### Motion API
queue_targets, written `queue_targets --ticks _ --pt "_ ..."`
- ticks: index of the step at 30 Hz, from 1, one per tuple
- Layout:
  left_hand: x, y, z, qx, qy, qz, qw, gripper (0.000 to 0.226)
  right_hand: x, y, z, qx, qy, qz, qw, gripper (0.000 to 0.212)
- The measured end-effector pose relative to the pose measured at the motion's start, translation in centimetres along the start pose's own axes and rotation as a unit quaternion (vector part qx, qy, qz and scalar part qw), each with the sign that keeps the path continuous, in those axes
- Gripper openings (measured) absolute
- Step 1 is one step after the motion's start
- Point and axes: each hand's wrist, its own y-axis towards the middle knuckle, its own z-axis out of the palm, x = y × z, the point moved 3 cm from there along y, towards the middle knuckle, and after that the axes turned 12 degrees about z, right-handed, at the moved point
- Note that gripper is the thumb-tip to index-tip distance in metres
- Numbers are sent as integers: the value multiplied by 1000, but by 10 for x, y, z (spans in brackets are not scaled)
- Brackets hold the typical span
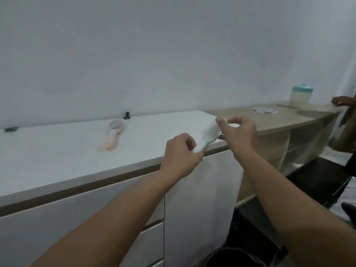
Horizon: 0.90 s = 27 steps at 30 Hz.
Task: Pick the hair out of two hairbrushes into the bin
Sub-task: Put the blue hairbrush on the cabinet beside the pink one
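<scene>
Fingers, left: I see the left hand (181,154) with its fingers (194,158) curled tight around the handle of the white brush (209,134), pinching it near the handle's end.
Fingers, right: my right hand (238,132) has thumb and forefinger drawn narrow, almost closed, at the head of the white brush; the thumb tip (219,120) sits at the far edge of the head. I cannot tell whether any hair is caught between them, the frame being blurred there.
White brush: held in the air between both hands, tilted, handle low toward the left, head higher toward the right, over the front edge of the tabletop (57,151).
Pink brush: the pink brush (111,136) lies flat on the white tabletop, well apart from my hands to the left, head pointing toward the wall.
Bin: a dark round bin (229,257) shows at the bottom of the view on the floor, below my right forearm, in front of the cupboard doors.
Tabletop extras: a small black clip (126,115) by the wall behind the pink brush; another dark bit (11,129) at far left.
Far end: a jar (301,95) with a teal lid on the wooden surface; another person's hand (342,101) at the right edge.
</scene>
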Motion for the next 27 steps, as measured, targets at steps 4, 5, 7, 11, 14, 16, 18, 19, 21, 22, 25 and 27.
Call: queue_targets --ticks 4,5,7,11,14,16,18,19,21,22,25,27 --pt "9 17 -26 -52 34 -20 998 18 13 4 52 79 -22 15 997 35" --pt "14 21 -32 -56 34 -29 997 20 14 5 63 102 -23 25 994 37" --pt "23 26 -41 -41 51 -42 997 25 15 6 83 128 -12 47 991 39" --pt "40 29 -56 6 87 -39 995 37 10 16 113 123 -17 90 988 37" --pt "53 31 -65 3 111 -42 993 22 4 22 137 131 -21 101 986 37" --pt "62 34 -71 3 145 -44 988 18 1 22 155 164 -21 100 981 42" --pt "72 35 -74 6 164 -52 985 31 -4 21 172 204 -34 94 974 45" --pt "76 36 -75 8 166 -58 984 36 -6 20 179 222 -40 85 971 39" --pt "80 37 -75 5 166 -61 984 33 -12 18 192 237 -80 62 966 17" --pt "82 37 -74 3 169 -64 984 31 -15 18 196 231 -107 58 965 18" --pt "84 38 -72 7 202 -73 977 34 -32 28 211 225 -112 69 965 18" --pt "85 38 -73 15 217 -73 973 34 -36 30 218 223 -105 67 967 11"
